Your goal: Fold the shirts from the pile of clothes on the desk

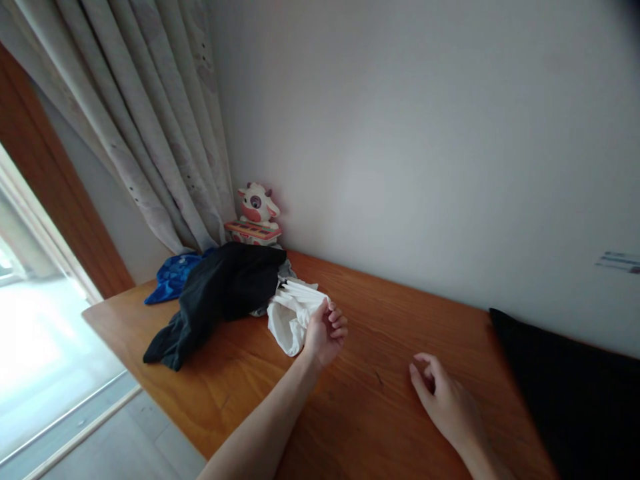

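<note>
My left hand (326, 333) pinches the edge of a white garment (290, 323) between thumb and fingers. The cloth is pulled taut in folds from the pile towards the hand, and its lower part sags in a loose loop. What kind of garment it is, I cannot tell. A black garment (227, 283) lies crumpled just left of it and covers part of the pile. Some grey cloth (287, 269) peeks out between the two. Over the table to the right, my right hand (443, 393) is empty, with thumb and curled forefinger apart.
Blue shiny cloth (175, 273) lies at the pile's far left. Behind it stands a cow-shaped toy keyboard (255, 217) against the wall, beside a hanging curtain (145, 120). Black fabric (580, 393) covers the right end of the wooden table (370, 407).
</note>
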